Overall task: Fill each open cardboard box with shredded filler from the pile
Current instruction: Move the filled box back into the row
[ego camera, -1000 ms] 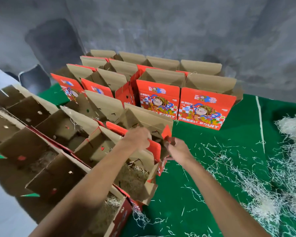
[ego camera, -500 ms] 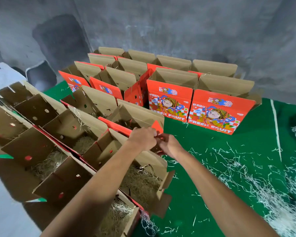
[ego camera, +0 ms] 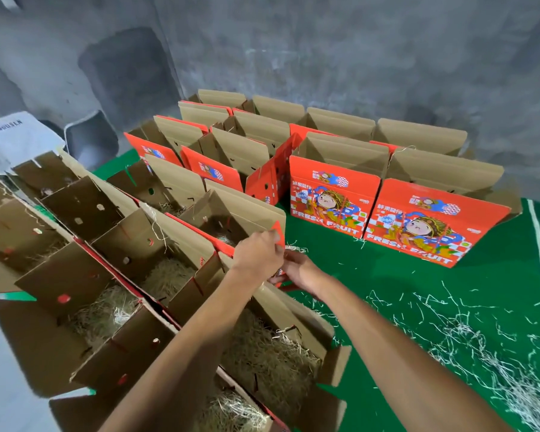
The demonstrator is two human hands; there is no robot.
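Red-and-brown cardboard boxes stand open in rows on a green mat (ego camera: 387, 291). My left hand (ego camera: 256, 254) pinches the red corner of the flap of a middle box (ego camera: 240, 210). My right hand (ego camera: 296, 269) grips that box's end just below, next to the left hand. The nearest boxes (ego camera: 262, 353) hold pale shredded filler. Loose filler strands (ego camera: 496, 363) lie scattered on the mat at the lower right.
Two red boxes printed "FRESH FRUIT" (ego camera: 334, 201) face me at the right of the rows, with more open boxes behind them. A grey wall (ego camera: 325, 51) closes the back. A white bag (ego camera: 16, 135) sits far left.
Both hands have stayed together at the box's corner while the view swung left and closer. The raised red flap now stands straighter. The large filler pile at the right has left the view.
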